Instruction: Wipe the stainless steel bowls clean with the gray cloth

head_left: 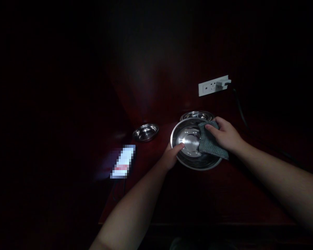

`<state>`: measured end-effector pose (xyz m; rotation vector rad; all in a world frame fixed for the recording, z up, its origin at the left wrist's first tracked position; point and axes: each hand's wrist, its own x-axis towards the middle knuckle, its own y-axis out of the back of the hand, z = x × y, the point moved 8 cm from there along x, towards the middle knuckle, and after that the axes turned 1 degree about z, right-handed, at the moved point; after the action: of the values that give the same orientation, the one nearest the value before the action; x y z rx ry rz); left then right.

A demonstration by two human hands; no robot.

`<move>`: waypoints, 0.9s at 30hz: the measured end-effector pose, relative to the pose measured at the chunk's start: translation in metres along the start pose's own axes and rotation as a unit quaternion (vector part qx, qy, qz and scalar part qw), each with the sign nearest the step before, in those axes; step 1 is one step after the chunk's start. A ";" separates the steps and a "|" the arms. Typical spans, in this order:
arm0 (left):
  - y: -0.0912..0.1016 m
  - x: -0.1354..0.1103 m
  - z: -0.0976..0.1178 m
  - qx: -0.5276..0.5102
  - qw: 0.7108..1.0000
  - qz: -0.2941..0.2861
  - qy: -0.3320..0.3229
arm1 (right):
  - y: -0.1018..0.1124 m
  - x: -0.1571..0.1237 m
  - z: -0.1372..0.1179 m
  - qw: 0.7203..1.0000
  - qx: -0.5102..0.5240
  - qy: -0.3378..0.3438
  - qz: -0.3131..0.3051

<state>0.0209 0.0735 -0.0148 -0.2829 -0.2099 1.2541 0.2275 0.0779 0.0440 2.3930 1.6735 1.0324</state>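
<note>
A shiny steel bowl (190, 142) is tilted toward me above the dark red table. My left hand (172, 154) grips its left rim, the thumb lying inside and the fingers hidden behind the wall. At the bowl's right side, my right hand (225, 133) is closed on a grey-green cloth (212, 142). That cloth hangs over the right rim and covers part of the inside. Behind the bowl sits another steel dish (197, 115), partly hidden. A small steel dish (146, 132) rests on the table to the left.
A lit, blurred-out screen (123, 162) lies at the table's left edge, with a thin cable below it. On the back wall is a white socket panel (211, 85) with a plug in it. A dark cord (240, 107) hangs to its right. The surroundings are very dark.
</note>
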 end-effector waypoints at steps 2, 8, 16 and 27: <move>-0.002 0.000 0.003 0.003 1.000 -0.009 -0.005 | 0.000 -0.001 -0.001 1.000 0.002 -0.003 -0.004; -0.008 0.000 0.011 0.005 0.999 -0.033 -0.011 | 0.000 -0.002 -0.003 1.000 0.019 -0.019 -0.012; -0.010 -0.002 0.019 -0.007 0.996 -0.062 -0.058 | 0.002 0.000 0.003 0.999 0.029 -0.031 0.006; -0.015 -0.005 0.021 0.024 0.990 -0.082 -0.112 | 0.002 0.000 0.012 0.997 0.045 -0.053 0.027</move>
<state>0.0269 0.0669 0.0096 -0.0801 -0.3881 1.1250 0.2351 0.0809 0.0357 2.5133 1.6631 0.8384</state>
